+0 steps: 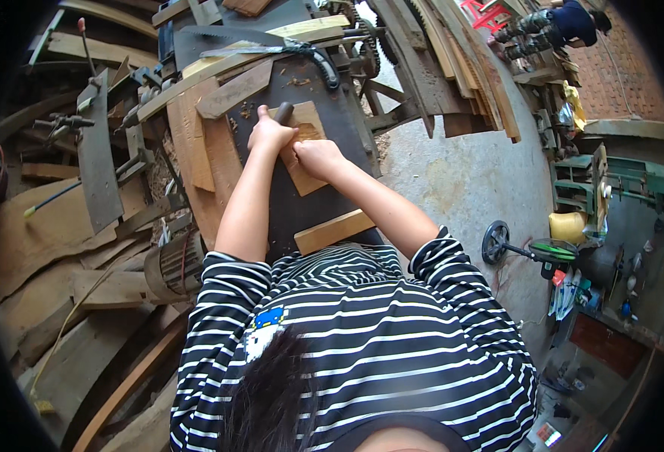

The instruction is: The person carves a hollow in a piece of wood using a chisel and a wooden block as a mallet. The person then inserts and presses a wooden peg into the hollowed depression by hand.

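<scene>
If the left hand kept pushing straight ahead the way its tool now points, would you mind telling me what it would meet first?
The left hand grips a dark-handled tool pointing away across the wooden board. Past the board's far edge, the first thing in line appears to be the handsaw, though depth is hard to judge.

A woodworking shop, partly open to a yard.

Rough planks [467, 68] lean in a stack at one o'clock, and offcuts and boards [61, 226] pile up from eight to ten o'clock. A handsaw [264, 45] lies at twelve o'clock across the dark worktop [347, 128], which carries wood chips and a small board [305, 143]. An electric motor [172, 265] sits at nine o'clock beside it. The bare concrete floor [467, 181] runs to three o'clock, where a green machine [610, 181] and clutter stand.
</scene>
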Demonstrator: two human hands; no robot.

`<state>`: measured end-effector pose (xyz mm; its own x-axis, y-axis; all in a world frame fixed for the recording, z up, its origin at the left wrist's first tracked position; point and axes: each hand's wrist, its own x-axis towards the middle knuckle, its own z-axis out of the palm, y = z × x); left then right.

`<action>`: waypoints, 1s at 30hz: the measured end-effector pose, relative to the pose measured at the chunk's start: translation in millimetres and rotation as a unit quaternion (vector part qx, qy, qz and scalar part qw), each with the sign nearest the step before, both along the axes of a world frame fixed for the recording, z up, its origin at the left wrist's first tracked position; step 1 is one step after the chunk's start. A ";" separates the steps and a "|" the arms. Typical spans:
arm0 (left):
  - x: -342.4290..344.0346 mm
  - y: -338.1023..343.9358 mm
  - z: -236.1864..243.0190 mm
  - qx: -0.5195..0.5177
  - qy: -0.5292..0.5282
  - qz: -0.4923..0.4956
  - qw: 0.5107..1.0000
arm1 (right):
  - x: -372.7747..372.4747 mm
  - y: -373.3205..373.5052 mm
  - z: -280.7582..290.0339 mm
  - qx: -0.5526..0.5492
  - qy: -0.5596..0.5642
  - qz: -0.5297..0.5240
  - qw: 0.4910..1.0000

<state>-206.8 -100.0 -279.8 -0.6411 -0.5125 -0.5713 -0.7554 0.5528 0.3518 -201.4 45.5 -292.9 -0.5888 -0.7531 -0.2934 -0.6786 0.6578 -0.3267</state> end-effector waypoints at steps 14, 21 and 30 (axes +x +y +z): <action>3.5 -3.9 -0.2 0.017 -0.006 -0.009 1.000 | 57.0 136.4 -7.5 -0.228 -0.093 -0.384 0.890; 1.7 -2.0 8.3 0.036 -0.008 -0.020 0.999 | 30.8 65.4 -9.7 -0.237 0.013 -0.201 0.950; 2.2 -5.7 5.0 0.041 -0.014 -0.006 0.999 | 13.6 46.0 -30.4 -0.137 0.114 -0.130 0.975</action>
<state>-204.5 -105.7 -274.7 -0.6298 -0.4550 -0.6296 -0.7592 0.5318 0.3751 -187.8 91.4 -323.2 -0.7963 -0.6021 0.0580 -0.5766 0.7264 -0.3739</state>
